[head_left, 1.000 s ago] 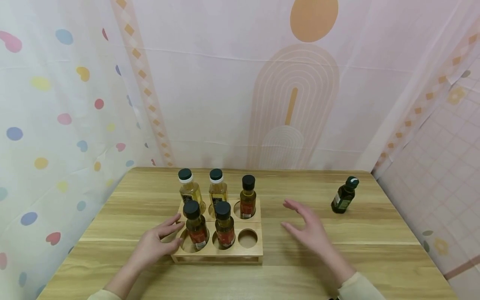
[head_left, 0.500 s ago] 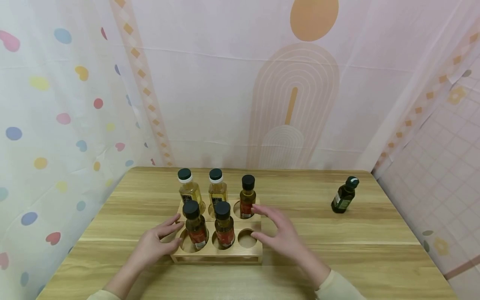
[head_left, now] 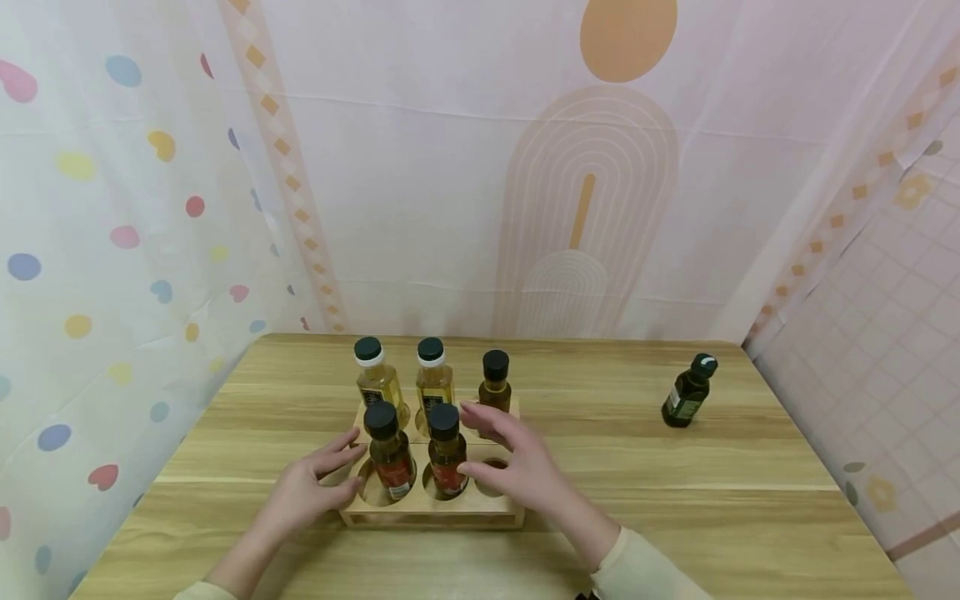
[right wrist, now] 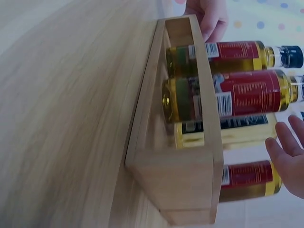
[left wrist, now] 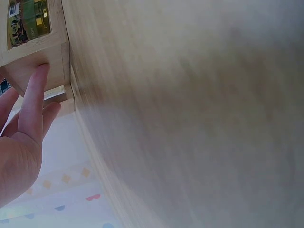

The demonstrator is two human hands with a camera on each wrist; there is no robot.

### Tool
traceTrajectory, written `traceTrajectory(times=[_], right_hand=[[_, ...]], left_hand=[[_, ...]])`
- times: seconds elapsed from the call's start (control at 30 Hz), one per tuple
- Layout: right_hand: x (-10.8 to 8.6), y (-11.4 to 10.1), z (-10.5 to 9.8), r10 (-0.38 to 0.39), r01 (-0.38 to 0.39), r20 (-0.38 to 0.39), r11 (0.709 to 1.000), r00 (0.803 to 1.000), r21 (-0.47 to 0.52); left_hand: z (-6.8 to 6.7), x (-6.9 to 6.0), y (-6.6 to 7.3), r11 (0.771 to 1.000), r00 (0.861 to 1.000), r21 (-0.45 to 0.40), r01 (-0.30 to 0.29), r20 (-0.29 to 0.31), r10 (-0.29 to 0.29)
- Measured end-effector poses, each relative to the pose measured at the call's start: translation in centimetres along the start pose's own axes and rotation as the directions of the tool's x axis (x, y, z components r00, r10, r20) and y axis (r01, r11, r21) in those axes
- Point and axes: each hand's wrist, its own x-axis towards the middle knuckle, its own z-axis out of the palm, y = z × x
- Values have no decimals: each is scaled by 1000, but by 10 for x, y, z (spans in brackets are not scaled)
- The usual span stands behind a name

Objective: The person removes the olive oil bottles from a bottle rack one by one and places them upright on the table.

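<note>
A two-tier wooden rack with round holes holds several oil bottles. My left hand touches the rack's left side; in the left wrist view a fingertip lies against the wood. Over the rack's right part hovers my right hand, fingers spread beside the front middle red-labelled bottle. The right wrist view shows a gap between these fingers and that bottle. Another red-labelled bottle fills the front left hole. The back right bottle is partly hidden by my right hand.
Two pale oil bottles with dark green caps stand in the back row. A dark green bottle stands apart at the table's right. Patterned curtains hang behind the wooden table and along its sides.
My right hand has moved left from beside the rack to over its right part, near the front middle bottle. My left hand stays at the rack's left side.
</note>
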Motion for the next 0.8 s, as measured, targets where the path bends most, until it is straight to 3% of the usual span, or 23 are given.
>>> traceTrajectory(times=[0.37, 0.8], right_hand=[[10, -11, 14, 145, -142, -27, 986, 989, 87], [18, -14, 20, 110, -99, -82, 988, 991, 120]], left_hand=[[1, 1, -2, 1000, 1000, 12, 11, -9, -11], [2, 0, -3, 1000, 1000, 7, 17, -8, -17]])
